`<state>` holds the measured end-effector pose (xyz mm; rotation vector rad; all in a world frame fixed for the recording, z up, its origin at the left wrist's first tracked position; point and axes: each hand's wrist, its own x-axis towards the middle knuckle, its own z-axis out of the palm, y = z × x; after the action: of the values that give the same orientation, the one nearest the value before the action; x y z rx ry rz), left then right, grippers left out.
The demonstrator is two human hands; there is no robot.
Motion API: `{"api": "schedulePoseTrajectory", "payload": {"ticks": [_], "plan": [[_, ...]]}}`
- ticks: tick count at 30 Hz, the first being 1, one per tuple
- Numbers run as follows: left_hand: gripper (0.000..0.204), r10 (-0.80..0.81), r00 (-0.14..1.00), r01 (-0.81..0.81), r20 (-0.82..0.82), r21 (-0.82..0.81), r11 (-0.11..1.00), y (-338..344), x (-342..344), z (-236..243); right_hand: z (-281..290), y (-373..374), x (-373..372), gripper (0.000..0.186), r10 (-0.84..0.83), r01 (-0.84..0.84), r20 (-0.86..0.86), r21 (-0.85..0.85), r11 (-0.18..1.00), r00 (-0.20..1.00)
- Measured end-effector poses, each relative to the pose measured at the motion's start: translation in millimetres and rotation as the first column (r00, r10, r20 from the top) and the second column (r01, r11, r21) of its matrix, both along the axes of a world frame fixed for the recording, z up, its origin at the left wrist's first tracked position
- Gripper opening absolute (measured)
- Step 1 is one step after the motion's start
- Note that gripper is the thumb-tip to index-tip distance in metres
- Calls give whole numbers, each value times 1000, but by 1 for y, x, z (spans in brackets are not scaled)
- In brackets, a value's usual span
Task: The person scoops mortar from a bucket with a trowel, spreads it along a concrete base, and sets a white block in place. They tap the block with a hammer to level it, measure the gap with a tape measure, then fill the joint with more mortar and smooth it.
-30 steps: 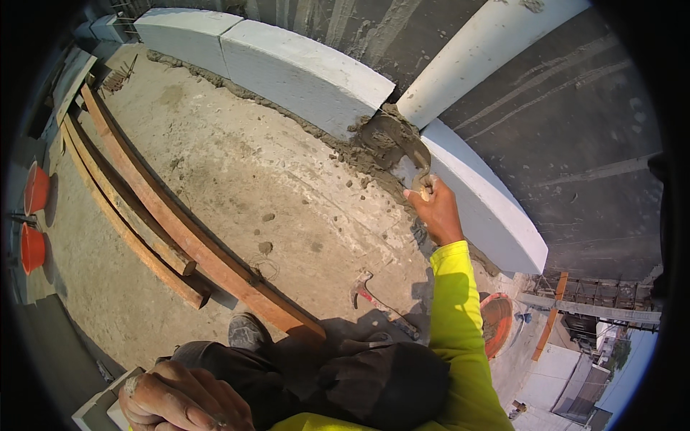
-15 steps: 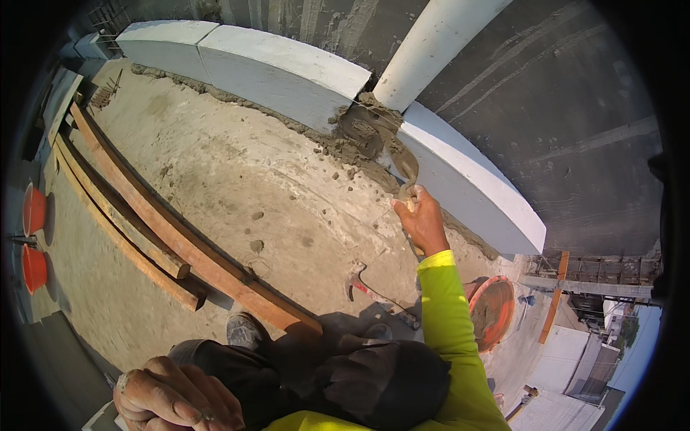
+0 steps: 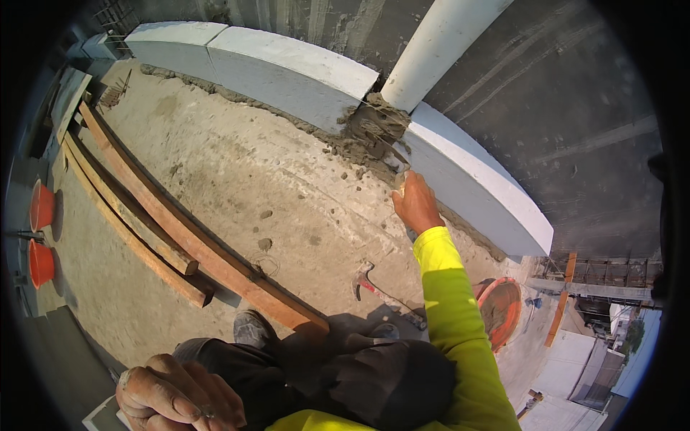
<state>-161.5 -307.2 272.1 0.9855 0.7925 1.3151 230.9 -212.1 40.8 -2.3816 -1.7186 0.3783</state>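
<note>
My right hand (image 3: pixel 417 201) is closed round the handle of a trowel, its arm stretched forward in a yellow sleeve. The mortar-smeared trowel blade (image 3: pixel 392 152) points into wet grey mortar (image 3: pixel 375 128) that fills a gap between two runs of pale blocks. A left block (image 3: pixel 295 68) and a right block (image 3: pixel 474 176) border this gap. Directly behind the mortar stands a white pipe (image 3: pixel 438 50). Down by my left knee, my left hand (image 3: pixel 180 395) is curled closed, with nothing visible in it.
A claw hammer (image 3: pixel 377 291) lies on the dusty floor before me. Right of my arm sits an orange tub (image 3: pixel 501 312) with mortar inside. Long timber beams (image 3: pixel 208 258) stretch across the left, with orange buckets (image 3: pixel 42 264) beyond them. A dark wall (image 3: pixel 546 108) rises behind the blocks.
My right hand has moved slightly farther forward, and the trowel blade has turned and shows less of its face. The mortar in the gap looks rougher and more heaped. My left hand keeps its curl.
</note>
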Motion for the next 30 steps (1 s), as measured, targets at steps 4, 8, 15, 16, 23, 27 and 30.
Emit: {"api": "schedulePoseTrajectory", "payload": {"ticks": [4, 8, 15, 16, 23, 27, 30], "plan": [[23, 25, 1000, -25, -1, 8, 1000, 1, -3, -1, 18, -3, 3, 51, -41, 44, -50, 68, 997, 998], [25, 7, 1000, -7, 1, -18, 1000, 4, -1, -2, 37, -8, 15, 43, -72, 94, -182, 112, 989, 981], [25, 9, 1000, -10, -3, -39, 999, 10, -3, -3, 50, -41, 31, 35, -114, 236, -440, 235, 943, 891], [24, 16, 1000, -16, 1, -45, 999, 10, -3, -3, 47, -48, 29, 35, -107, 240, -436, 262, 935, 894], [20, 23, 1000, -23, -3, -53, 998, 8, -5, -3, -8, -41, 7, 47, 79, -68, -94, 113, 991, 992], [19, 43, 999, -42, 0, -58, 997, 6, -1, -3, -14, 1, -6, 46, 108, -108, 60, 1, 994, 992], [18, 110, 990, -109, 83, -14, 994, 4, 3, -3, 2, 25, -11, 43, 143, -144, 124, 1, 990, 982]]}}
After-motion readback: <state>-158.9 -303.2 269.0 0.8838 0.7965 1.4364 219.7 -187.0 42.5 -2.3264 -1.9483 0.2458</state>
